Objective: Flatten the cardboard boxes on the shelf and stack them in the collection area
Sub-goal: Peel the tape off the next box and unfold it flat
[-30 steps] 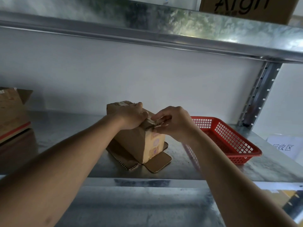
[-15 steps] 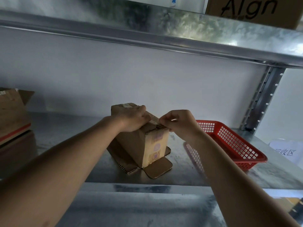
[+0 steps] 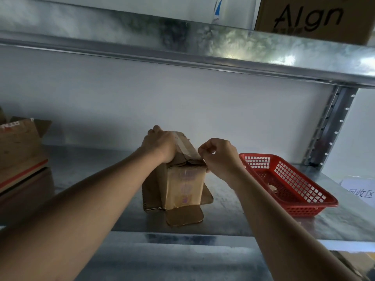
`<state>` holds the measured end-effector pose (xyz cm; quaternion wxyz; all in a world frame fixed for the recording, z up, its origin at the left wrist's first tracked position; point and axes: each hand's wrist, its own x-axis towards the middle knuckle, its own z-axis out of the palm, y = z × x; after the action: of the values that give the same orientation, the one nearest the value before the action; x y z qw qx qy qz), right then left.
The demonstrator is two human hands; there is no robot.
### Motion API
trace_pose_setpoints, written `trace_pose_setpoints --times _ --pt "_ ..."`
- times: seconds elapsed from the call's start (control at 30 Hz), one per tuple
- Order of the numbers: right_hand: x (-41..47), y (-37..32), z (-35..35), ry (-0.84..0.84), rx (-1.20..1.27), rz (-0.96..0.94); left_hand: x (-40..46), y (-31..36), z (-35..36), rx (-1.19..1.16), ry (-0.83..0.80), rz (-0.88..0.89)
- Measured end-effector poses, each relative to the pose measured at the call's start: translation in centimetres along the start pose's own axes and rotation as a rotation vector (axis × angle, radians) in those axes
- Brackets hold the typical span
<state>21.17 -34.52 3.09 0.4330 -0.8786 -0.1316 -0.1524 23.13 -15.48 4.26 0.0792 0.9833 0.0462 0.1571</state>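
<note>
Galvanised steel makes up the shelf (image 3: pixel 233 218), its mottled surface running back to a plain pale wall. Fingers (image 3: pixel 203 152) of the right hand (image 3: pixel 220 157) are pinched together at the near right top corner of the small cardboard box (image 3: pixel 183 183), on the end of a strip of clear tape (image 3: pixel 186 148) that runs along its top seam. The left hand (image 3: pixel 159 144) lies curled over the far left top of the box, fingers pressed down on it and wrapped over the back edge.

That box stands upright in the middle of the shelf, worn brown corrugated board with faded purple print on the near face. Its bottom flaps are splayed flat on the metal, one with rounded corners reaching toward the shelf's front lip. Bare shelf lies open on both sides of it.

Just right of the right wrist sits a red plastic basket (image 3: pixel 292 179) with a square-mesh wall; something pale lies inside, too dim to identify. Beyond it, at the right edge, is a white paper sign (image 3: pixel 359 189) with printed characters beside the perforated upright post (image 3: pixel 328 126).

At the far left stands another cardboard box (image 3: pixel 20 147), flaps up, with a red stripe. On the upper shelf (image 3: pixel 182 47), a lettered brown carton (image 3: pixel 312 19) sits at the right.
</note>
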Motion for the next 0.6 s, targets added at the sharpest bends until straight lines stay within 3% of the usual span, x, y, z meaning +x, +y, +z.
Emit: trace_pose_setpoints --times 0.17,0.3,0.47,0.6 --pt "-0.6 -1.8 1.4 -0.117 0.399 0.206 -0.9 -0.7 -1.2 -0.286 0.031 0.090" --pt "-0.6 -2.6 2.1 -0.077 0.403 0.239 -1.9 -0.8 -1.0 -0.260 -0.087 0.148" --pt "-0.5 -2.2 2.8 -0.050 0.427 0.268 -2.9 -1.5 -0.2 -0.329 -0.087 0.178" --pt "0.6 -1.6 3.2 0.135 0.417 0.249 -2.9 -1.8 -0.2 -0.370 -0.162 0.190"
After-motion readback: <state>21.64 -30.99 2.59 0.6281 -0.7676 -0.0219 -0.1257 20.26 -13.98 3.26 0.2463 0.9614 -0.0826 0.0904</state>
